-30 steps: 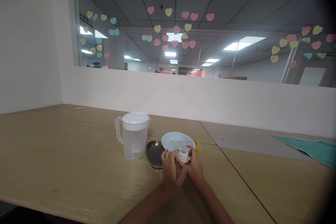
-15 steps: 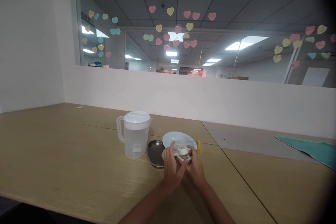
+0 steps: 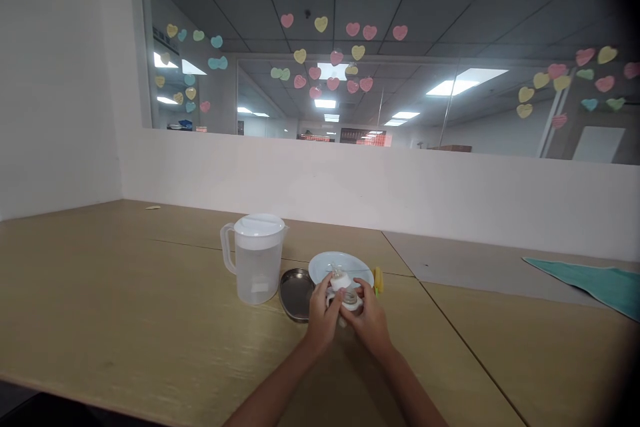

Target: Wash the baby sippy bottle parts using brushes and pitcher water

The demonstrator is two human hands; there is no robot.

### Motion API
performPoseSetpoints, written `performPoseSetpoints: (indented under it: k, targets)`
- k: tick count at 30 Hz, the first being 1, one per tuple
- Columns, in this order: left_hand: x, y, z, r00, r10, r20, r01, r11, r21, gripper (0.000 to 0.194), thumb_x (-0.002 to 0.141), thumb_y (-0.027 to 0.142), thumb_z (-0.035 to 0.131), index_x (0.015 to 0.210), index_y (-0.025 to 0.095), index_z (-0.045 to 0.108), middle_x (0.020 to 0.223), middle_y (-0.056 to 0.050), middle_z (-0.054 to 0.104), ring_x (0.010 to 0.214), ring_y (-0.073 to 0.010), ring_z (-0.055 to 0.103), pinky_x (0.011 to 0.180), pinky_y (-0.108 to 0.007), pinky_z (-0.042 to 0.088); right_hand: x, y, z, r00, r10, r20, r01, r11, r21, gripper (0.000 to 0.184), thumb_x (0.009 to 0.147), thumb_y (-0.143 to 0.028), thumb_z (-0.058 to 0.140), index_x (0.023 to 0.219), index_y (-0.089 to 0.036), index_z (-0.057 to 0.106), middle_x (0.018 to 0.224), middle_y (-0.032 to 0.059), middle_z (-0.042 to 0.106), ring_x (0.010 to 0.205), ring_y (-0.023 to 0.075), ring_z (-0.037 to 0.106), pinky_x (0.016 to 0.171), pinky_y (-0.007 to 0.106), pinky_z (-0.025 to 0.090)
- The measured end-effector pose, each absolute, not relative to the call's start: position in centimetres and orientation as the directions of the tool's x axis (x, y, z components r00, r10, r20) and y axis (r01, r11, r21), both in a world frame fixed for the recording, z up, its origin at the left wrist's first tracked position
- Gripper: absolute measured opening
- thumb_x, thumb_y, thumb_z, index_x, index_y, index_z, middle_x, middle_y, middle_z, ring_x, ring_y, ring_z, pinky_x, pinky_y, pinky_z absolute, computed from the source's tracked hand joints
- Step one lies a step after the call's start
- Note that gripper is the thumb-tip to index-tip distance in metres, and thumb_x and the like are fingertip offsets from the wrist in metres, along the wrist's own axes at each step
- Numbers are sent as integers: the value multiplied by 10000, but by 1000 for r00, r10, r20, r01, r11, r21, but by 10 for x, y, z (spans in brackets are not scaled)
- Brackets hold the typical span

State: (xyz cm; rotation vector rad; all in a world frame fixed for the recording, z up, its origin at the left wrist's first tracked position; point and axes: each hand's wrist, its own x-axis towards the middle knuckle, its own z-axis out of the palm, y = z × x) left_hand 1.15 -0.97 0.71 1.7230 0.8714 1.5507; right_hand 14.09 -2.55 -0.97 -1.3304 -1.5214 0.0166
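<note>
In front of the pale bowl (image 3: 320, 265), our left hand (image 3: 323, 312) pinched a white cap (image 3: 341, 280) at the mouth of a bottle (image 3: 353, 305) gripped in our right hand (image 3: 371, 319); we appeared mid-uncapping, the next move calling for a steady bottle.

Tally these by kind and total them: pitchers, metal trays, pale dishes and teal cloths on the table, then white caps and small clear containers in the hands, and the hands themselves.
Pitcher: 1
Metal tray: 1
Pale dish: 1
Teal cloth: 1
White cap: 1
Small clear container: 1
Hands, left hand and right hand: 2
Total: 8
</note>
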Motion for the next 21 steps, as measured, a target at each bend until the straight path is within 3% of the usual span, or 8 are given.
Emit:
performPoseSetpoints:
  k: [7,11,16,21]
  targets:
    - [10,-8,13,90,813,575,-266,-536,801,567,827,420,545,1314,181,381,1191,-111,598,1031,-205,596,892,-319,473,140,-27,-7,45,630,775,798,443,-407,365,791,-461,560,1030,-185,548,974,80,601,934,235,567,787,390,477]
    - [12,-9,13,55,821,569,-361,-515,778,623,820,384,573,1350,197,304,1201,-133,586,1036,-218,602,906,-350,468,141,-23,-12,-24,562,827,816,489,-309,416,792,-464,574,1094,-182,526,1089,103,589,1022,250,551,854,427,465]
    - [11,-14,27,-105,812,574,-421,-559,715,543,810,358,594,1287,230,367,1212,-105,574,1087,-213,576,941,-340,446,139,-22,-16,-102,456,884,825,535,-181,511,776,-453,609,1177,-165,477,1124,131,593,1042,257,558,852,414,479]
    - [9,-13,37,-86,826,557,-476,-525,705,473,794,358,614,1211,245,422,1209,-84,556,1061,-213,594,916,-333,468,138,-31,-8,-224,418,880,819,570,-62,454,808,-387,580,1207,-195,481,1262,124,523,1143,262,499,913,431,436]
